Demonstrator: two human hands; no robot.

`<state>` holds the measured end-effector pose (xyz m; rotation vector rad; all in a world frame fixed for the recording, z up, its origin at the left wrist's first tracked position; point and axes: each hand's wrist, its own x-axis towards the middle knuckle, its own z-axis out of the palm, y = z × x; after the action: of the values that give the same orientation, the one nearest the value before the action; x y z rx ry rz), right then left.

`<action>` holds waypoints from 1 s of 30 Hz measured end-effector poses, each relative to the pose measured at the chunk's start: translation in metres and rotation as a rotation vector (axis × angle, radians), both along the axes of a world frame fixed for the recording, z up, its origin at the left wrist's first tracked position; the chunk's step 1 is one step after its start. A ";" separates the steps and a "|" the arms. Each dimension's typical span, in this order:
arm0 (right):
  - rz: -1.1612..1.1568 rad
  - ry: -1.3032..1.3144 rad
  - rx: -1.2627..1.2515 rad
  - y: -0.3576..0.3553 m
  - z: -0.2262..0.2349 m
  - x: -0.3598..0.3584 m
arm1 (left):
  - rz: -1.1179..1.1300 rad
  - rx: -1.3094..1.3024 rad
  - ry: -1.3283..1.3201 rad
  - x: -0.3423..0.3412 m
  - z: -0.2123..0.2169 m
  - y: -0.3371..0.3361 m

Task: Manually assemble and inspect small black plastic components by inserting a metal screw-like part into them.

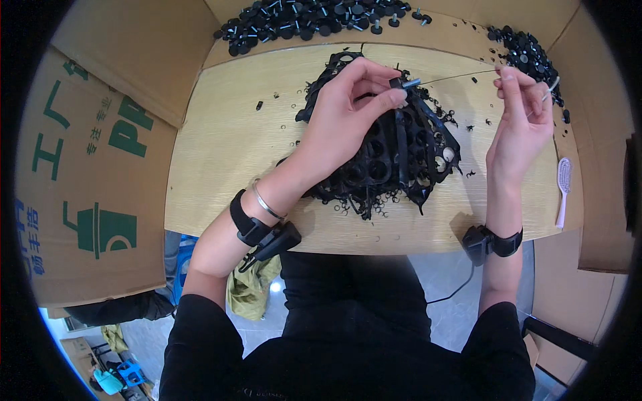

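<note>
My left hand [344, 110] pinches a black-headed bolt [412, 83] between thumb and fingertips, its bare metal shank pointing right. From beside the shank a thin dark strand [458, 77] runs right to my right hand [524, 117], whose closed fingers hold its far end. A slim white piece [552, 87] sticks out by the right fingers; its kind is unclear. Below the left hand lies a heap of black moulded rubber sheets [374, 157] full of round holes, with ragged edges.
A big pile of black-headed bolts [301, 20] lies along the far cardboard edge. Small black parts [531, 57] are heaped at the far right. A pale hairbrush [564, 190] rests on the right. Cardboard walls [100, 167] enclose the wooden table [221, 147], which has black scraps on it.
</note>
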<state>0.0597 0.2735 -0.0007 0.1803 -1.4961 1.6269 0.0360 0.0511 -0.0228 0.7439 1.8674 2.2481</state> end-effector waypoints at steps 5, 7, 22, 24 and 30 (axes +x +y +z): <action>-0.095 0.027 -0.046 0.004 0.004 0.001 | 0.026 -0.051 0.065 0.001 -0.001 0.001; -0.123 0.012 -0.043 0.006 0.004 0.001 | 0.005 -0.070 0.002 0.000 -0.001 -0.001; 0.024 -0.302 0.149 0.003 0.008 0.001 | -0.126 0.056 0.035 0.003 0.002 0.002; 0.490 -0.355 0.228 -0.008 0.008 0.006 | -0.139 0.125 -0.031 0.002 0.001 0.002; 0.638 -0.287 0.293 -0.030 0.006 0.021 | -0.320 0.117 -0.185 -0.002 -0.002 -0.005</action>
<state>0.0803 0.2436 0.0052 0.6676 -2.0365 1.9716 0.0339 0.0465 -0.0246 0.7600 1.4309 2.1505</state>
